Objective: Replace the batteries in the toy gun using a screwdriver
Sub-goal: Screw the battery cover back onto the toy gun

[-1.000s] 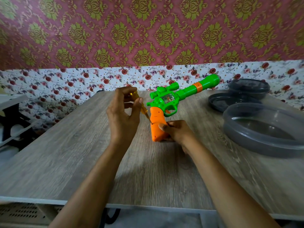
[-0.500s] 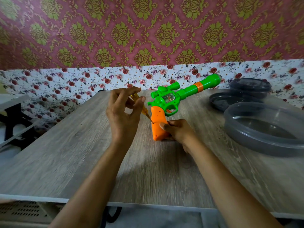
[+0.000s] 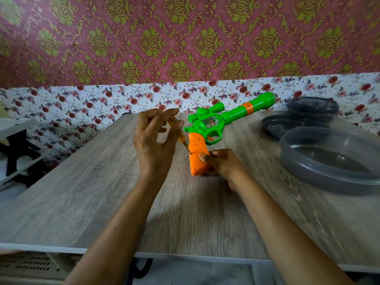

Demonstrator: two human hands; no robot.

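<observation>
Little has shifted over the last second. The left hand [image 3: 153, 140] keeps its fingers [image 3: 156, 117] pinched round the screwdriver [image 3: 182, 138] handle, only rolled a little, with the index finger now straighter. The tip, just below those fingers, sits at the left edge of the gun [image 3: 213, 125] grip, slightly lower than before. The right hand [image 3: 222, 163] stays clamped on the grip's base, holding it butt-down on the bench [image 3: 102, 192], barrel slanting away. This looks like turning the battery cover's screw, and the cover is still on.
</observation>
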